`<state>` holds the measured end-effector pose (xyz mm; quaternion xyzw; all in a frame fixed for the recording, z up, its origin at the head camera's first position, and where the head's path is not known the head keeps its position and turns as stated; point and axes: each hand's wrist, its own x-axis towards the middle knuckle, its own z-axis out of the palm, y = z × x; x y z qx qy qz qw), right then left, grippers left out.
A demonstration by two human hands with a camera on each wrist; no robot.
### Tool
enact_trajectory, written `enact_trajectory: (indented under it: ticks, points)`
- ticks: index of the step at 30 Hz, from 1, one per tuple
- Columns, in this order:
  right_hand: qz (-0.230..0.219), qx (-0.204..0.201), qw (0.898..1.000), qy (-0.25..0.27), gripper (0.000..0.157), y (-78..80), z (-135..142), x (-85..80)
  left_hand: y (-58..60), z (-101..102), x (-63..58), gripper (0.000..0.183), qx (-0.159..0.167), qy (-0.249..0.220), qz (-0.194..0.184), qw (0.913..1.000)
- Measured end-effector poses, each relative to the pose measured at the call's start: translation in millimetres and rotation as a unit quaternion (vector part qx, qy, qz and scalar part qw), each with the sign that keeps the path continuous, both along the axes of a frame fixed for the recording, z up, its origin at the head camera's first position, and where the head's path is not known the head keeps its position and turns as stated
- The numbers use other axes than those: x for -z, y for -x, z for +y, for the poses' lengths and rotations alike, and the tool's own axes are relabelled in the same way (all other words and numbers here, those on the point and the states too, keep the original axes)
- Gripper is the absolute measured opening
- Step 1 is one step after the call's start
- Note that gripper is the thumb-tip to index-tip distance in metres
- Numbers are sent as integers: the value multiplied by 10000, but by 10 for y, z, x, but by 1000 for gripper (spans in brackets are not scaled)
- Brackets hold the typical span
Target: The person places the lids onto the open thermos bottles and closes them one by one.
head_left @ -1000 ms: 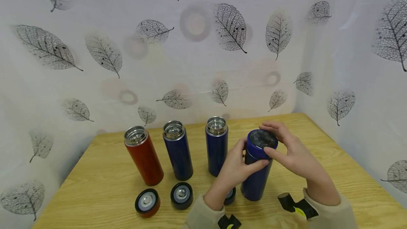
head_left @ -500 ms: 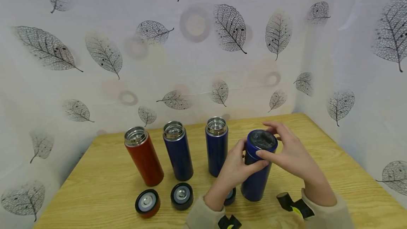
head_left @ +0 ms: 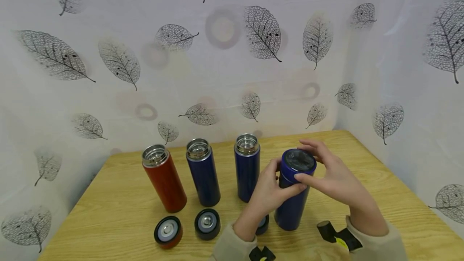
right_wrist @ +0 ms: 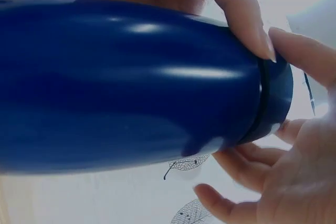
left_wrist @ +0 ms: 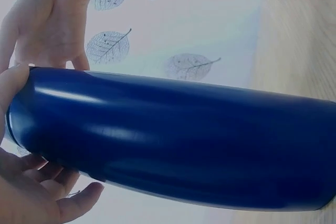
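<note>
A dark blue thermos bottle (head_left: pixel 291 212) stands upright at the right of the table, its blue lid (head_left: pixel 299 161) with a glossy black top seated on the mouth. My left hand (head_left: pixel 267 190) holds the bottle around its upper body, just below the lid. From the right, my right hand (head_left: pixel 338 178) pinches the lid's rim, thumb in front and fingers behind. A thin dark seam runs between body and lid (right_wrist: pixel 279 90) in the right wrist view. The left wrist view shows the glossy bottle body (left_wrist: pixel 178 137) lengthwise, hiding part of the fingers.
Lidless bottles stand to the left: a red one (head_left: pixel 166 182), a blue one (head_left: pixel 204 178) and another blue one (head_left: pixel 247 174). In front lie a red-edged lid (head_left: pixel 168 230), a dark lid (head_left: pixel 207 222) and a third lid (head_left: pixel 263 224) partly behind the left wrist. Leaf-patterned curtain surrounds the wooden table (head_left: pixel 108 196).
My right thumb has shifted left along the front of the lid's rim, and the right fingers have moved slightly. The left hand and the bottle stay in place.
</note>
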<state>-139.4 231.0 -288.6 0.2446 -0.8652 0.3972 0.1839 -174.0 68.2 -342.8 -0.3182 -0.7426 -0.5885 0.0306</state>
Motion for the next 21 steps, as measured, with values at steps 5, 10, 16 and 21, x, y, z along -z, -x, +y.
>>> enact_trajectory:
  ticks: [5,10,16,21]
  points:
    - [-86,545,9985,38,73,20,-71,26,-17,16,-2,58,-214,-97,83,9997]
    - [-37,564,9984,-63,73,27,-78,42,-32,18,1,61,-232,-62,79,9997]
    - [22,-9,10000,-30,61,0,-8,16,-31,-15,-21,69,-65,117,-355,9993]
    - [126,-339,9993,-53,62,-17,27,-7,-3,-42,-28,63,263,125,-499,9983]
